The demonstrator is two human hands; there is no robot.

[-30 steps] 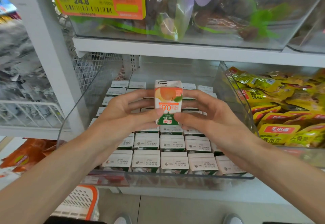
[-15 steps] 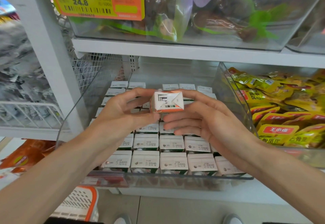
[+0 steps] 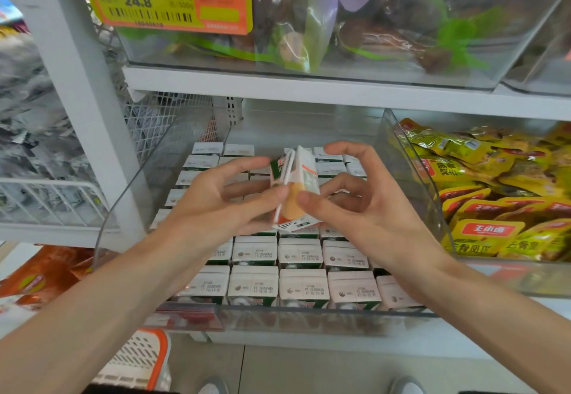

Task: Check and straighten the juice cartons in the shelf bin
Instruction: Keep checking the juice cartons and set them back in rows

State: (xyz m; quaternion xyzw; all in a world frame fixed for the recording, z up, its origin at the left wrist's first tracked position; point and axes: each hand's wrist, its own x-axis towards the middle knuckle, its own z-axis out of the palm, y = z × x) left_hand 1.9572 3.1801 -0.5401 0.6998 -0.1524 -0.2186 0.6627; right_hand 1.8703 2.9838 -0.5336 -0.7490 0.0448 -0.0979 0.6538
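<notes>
One juice carton [image 3: 295,191] held above shelf bin [image 3: 278,316], turned from end-on to straw side facing camera, tilted; left hand [image 3: 216,205] and right hand [image 3: 355,208] pinch it, fingers [image 3: 247,164] curled round; check continues, carton not yet back among other cartons [image 3: 301,285]

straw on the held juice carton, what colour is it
The straw is white; head view.

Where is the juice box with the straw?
In the head view the juice box is mid-frame, held between the left hand and right hand, above the rows of cartons in the clear bin.
</notes>
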